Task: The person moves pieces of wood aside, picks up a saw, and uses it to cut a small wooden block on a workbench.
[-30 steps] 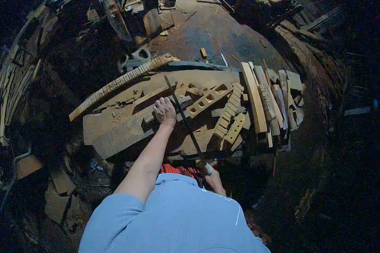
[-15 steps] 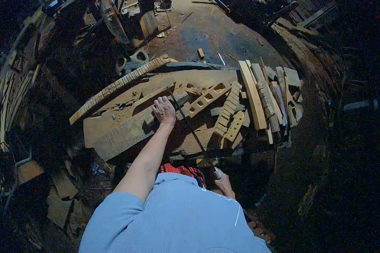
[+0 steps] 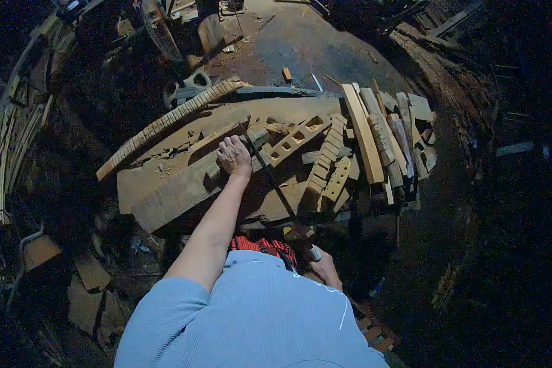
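My left hand [image 3: 235,156] is closed over a squared length of wood [image 3: 259,140] on the workbench, its fingers curled on the top edge. Just right of that hand, a hand saw [image 3: 270,173] lies across the wood, its long dark blade slanting down toward my body. Low at the bench's near side, my right hand [image 3: 325,270] is wrapped round the saw's handle end, which is partly lost in shadow. A thick plank [image 3: 172,199] lies at the left, next to the held wood. A block with square holes [image 3: 299,142] sits beyond the blade.
A long notched strip [image 3: 165,127] lies along the bench's far left. To the right are a notched piece [image 3: 328,153], a block with round holes [image 3: 337,179] and several stacked battens [image 3: 363,135]. Boards [image 3: 92,303] lean at the lower left. Dark floor surrounds the bench.
The view has shifted slightly, so the bench and its wood appear a little higher and further left. Both hands keep their grip.
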